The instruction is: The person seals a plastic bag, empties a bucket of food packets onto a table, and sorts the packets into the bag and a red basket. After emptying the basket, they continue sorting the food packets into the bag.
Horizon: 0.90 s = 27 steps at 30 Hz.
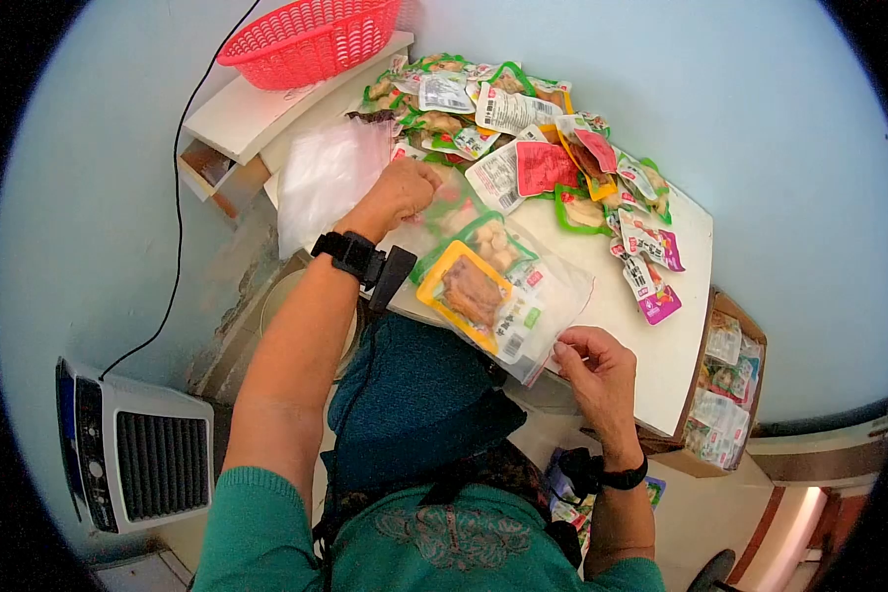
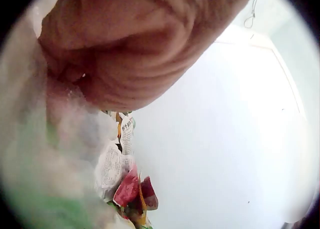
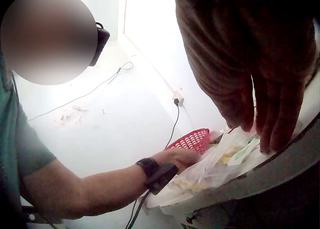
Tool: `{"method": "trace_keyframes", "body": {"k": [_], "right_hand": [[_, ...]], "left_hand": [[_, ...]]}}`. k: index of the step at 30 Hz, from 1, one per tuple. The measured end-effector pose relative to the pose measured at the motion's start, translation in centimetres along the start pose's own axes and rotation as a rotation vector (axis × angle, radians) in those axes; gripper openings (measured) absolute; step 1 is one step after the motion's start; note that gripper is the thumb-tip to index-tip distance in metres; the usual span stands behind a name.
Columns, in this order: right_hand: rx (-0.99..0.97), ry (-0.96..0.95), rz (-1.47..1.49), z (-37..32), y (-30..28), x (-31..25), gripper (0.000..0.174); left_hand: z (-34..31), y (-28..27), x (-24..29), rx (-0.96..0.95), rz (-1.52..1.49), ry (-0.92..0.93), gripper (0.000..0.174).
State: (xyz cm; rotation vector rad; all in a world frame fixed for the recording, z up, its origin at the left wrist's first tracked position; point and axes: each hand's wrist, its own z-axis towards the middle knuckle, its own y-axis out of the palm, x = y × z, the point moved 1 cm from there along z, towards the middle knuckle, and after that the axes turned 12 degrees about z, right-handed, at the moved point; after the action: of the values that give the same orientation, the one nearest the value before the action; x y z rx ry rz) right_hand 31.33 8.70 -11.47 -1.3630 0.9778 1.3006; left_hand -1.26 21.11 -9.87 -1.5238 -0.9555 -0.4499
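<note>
A clear plastic bag (image 1: 562,286) lies tilted over the table's front edge, holding several food packets, among them a yellow-edged packet (image 1: 469,296) and a green-edged one. My left hand (image 1: 397,197) grips the bag's far left end; in the left wrist view the hand (image 2: 125,48) pinches its blurred film. At the near right corner, my right hand (image 1: 602,380) pinches the bag's edge between thumb and fingers. The right wrist view shows the right hand (image 3: 255,63) above the bag (image 3: 215,166), with the left hand (image 3: 182,159) at its other end.
Many loose packets (image 1: 503,109) are heaped along the table's back and right side. A stack of clear bags (image 1: 326,178) lies at the left, near a red basket (image 1: 316,39). A box of packets (image 1: 710,459) stands right of the table; a white appliance (image 1: 158,464) is at lower left.
</note>
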Motion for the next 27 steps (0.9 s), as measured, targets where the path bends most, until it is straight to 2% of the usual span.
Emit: {"method": "trace_keyframes", "body": {"k": [3,9,12,15,21,24,27], "right_hand": [[-0.003,0.011,0.004,0.1,0.0,0.1,0.011],[-0.017,-0.009,-0.002,0.2,0.1,0.1,0.011],[-0.012,-0.009,-0.033,0.3,0.2,0.1,0.011],[-0.021,-0.056,-0.038,0.3,0.3,0.2,0.011],[-0.01,-0.047,-0.103,0.3,0.6,-0.2,0.012],[-0.014,-0.056,-0.102,0.3,0.6,0.1,0.013],[0.066,-0.03,-0.077,0.3,0.3,0.5,0.012]], "left_hand": [[1.1,0.2,-1.1,-0.016,0.044,0.029,0.016],[1.6,0.2,-1.3,-0.043,0.251,0.113,0.019],[1.0,0.0,-0.4,-0.039,0.123,0.077,0.022],[0.6,-0.4,0.1,0.05,-0.017,0.085,0.024],[-1.0,-2.0,2.2,0.347,0.1,0.289,0.026],[-1.2,-3.0,2.9,0.478,0.265,0.45,0.023],[-2.2,-4.4,4.0,0.769,0.214,0.609,0.022]]}}
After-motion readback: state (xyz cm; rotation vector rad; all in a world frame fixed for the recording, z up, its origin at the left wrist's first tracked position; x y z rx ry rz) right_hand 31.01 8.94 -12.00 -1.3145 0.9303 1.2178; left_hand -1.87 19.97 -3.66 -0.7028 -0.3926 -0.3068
